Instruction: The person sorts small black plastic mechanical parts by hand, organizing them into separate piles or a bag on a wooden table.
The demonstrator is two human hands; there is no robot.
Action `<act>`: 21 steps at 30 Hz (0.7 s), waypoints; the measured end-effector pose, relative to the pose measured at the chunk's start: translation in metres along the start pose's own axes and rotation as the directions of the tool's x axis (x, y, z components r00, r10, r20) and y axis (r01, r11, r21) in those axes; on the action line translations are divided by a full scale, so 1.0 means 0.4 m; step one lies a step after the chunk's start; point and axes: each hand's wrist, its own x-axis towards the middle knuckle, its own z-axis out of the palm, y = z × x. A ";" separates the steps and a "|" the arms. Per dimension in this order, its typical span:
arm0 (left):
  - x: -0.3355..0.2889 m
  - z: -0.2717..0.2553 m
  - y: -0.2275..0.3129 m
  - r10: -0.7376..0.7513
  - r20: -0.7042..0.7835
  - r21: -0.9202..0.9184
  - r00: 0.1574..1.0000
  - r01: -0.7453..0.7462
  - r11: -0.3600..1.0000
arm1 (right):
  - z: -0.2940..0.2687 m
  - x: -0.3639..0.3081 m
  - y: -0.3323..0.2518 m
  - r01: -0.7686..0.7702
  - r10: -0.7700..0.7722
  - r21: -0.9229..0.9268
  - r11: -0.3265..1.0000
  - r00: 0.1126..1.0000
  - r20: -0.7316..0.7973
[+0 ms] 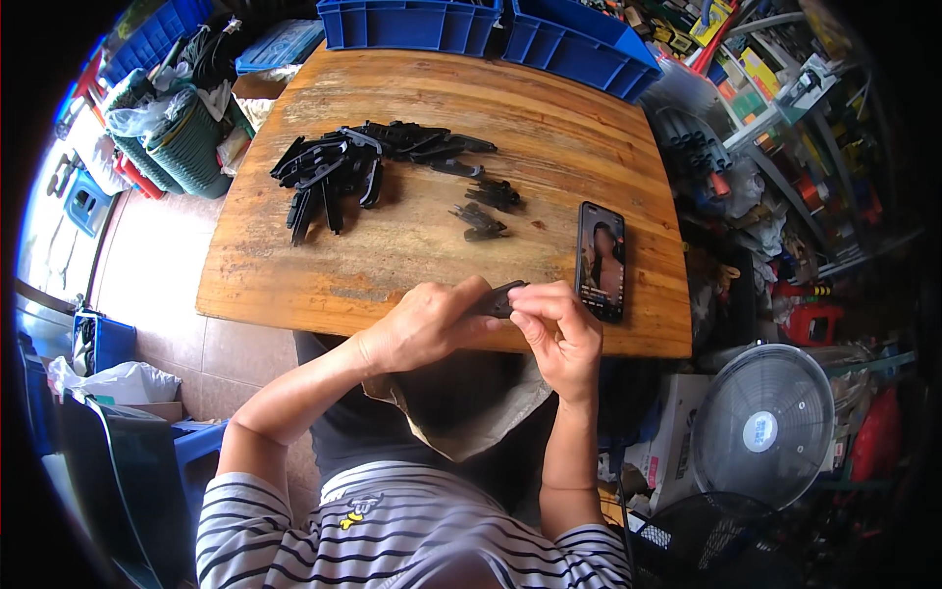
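Over the table's near edge, my left hand [432, 319] is closed on a small dark plastic piece [500, 298]. The fingers of my right hand [559, 339] pinch together at the right end of that piece, and its exact kind is hard to tell because the fingers cover much of it. A pile of long, slim black plastic parts [334, 167] lies farther back on the left of the wooden table [392, 265]. Two small clusters of short black pieces [479, 222] rest nearer the middle. Beneath my hands, an open brownish sack [456, 437] with a dark inside spans my lap.
A phone [601, 260] with a lit screen lies at the table's right side. Blue crates [407, 27] stand along the far edge. To the right are a round fan [763, 427] and crowded shelving [785, 108]; green baskets [186, 147] stand on the left.
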 end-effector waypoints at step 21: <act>-0.005 -0.033 0.001 0.106 0.173 0.024 0.979 -0.112 0.993 | -0.032 -0.037 -0.013 -0.224 0.194 0.148 0.963 0.962 0.193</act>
